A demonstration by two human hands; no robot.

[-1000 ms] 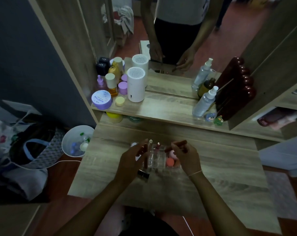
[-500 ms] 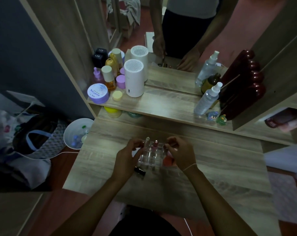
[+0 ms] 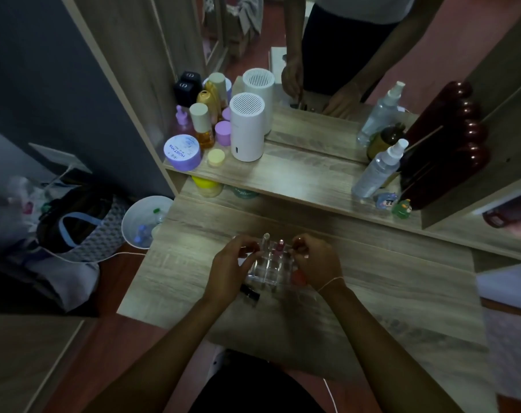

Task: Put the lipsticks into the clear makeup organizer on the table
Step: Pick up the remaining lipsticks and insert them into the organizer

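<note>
Lipsticks [image 3: 280, 245] stand in organizer [image 3: 269, 268]; lilac jar [image 3: 181, 152] reads "MOIST HYA".

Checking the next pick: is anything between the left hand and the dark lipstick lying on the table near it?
Nothing visible. The dark lipstick tube lies on the wooden table just below the left hand, in front of the clear plastic makeup organizer, with no object between.

We see the clear organizer [image 3: 268, 268] sitting on the wooden table [image 3: 387, 290], two lipsticks upright in its back slots: a pale one [image 3: 266, 237] and a pink one [image 3: 280, 245]. A dark lipstick [image 3: 249, 291] lies just beside its near-left corner.
</note>
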